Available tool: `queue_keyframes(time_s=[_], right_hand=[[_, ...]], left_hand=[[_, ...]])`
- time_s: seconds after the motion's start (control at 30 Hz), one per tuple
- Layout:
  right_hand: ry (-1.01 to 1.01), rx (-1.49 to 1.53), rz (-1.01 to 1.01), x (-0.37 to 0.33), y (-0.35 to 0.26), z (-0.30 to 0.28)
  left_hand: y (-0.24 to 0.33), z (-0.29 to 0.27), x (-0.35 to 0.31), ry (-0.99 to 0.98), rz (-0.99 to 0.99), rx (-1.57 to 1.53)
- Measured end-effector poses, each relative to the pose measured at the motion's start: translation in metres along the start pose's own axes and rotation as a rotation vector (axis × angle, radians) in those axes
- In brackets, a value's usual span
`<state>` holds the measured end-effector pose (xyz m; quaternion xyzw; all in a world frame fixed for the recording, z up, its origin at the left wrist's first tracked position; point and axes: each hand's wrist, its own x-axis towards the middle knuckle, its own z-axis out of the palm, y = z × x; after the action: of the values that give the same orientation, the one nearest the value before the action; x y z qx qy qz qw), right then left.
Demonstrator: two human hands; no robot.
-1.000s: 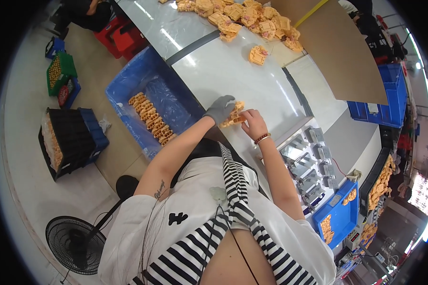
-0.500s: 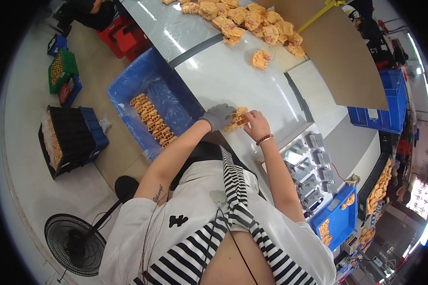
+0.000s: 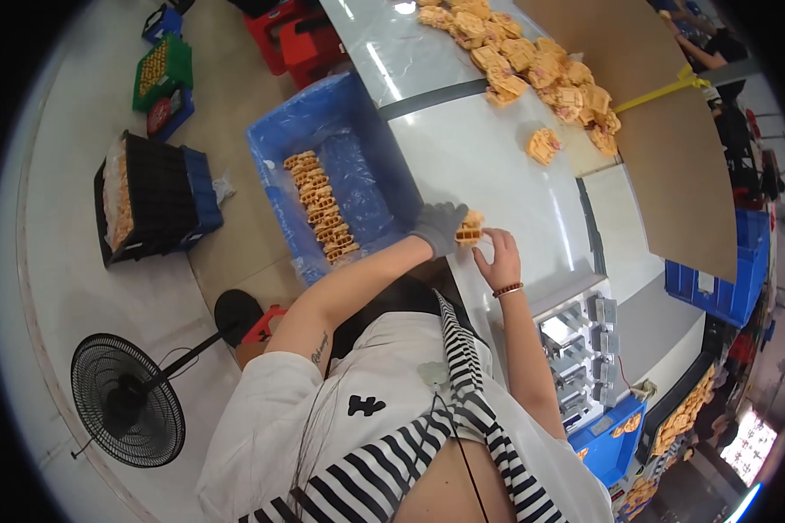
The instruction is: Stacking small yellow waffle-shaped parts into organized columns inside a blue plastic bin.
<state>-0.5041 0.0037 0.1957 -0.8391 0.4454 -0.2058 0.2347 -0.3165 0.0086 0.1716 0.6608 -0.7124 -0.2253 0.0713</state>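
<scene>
My left hand (image 3: 440, 228), in a grey glove, is closed round a small orange-yellow moulded piece with square openings (image 3: 469, 230), above the near edge of the light worktop. My bare right hand (image 3: 502, 261), with a beaded bracelet at the wrist, is just right of that piece, its thumb and forefinger apart. Whether a fingertip still touches the piece I cannot tell. To the left, a blue bin (image 3: 266, 161) lined with clear plastic holds a stacked row of similar pieces (image 3: 321, 209).
A heap of orange-yellow pieces (image 3: 541, 74) lies at the far end of the worktop, with a single piece (image 3: 544, 146) nearer. A cardboard sheet (image 3: 663, 166) stands at right. Nearer are metal fixtures (image 3: 576, 349) and a blue tray (image 3: 615, 444). A black fan (image 3: 126, 399) stands lower left.
My whole view has shifted, so the scene sits further right. My right hand has opened and drawn back from the piece, while my left hand keeps it and has turned it.
</scene>
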Motion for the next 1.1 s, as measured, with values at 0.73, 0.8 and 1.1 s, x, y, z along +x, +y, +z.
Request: queue_keyframes(time_s=[0.73,0.8,1.1], right_hand=[[-0.521,-0.534,0.178,0.074,-0.02,0.076],[-0.54,-0.566,0.172,0.071,-0.016,0.078],[-0.49,-0.389,0.197,0.086,-0.043,0.073]], left_hand=[[-0.49,0.004,0.03,0.077,-0.555,0.467],[-0.507,0.029,0.028,0.141,-0.727,0.547],[-0.483,0.032,0.045,-0.16,-0.96,0.524]])
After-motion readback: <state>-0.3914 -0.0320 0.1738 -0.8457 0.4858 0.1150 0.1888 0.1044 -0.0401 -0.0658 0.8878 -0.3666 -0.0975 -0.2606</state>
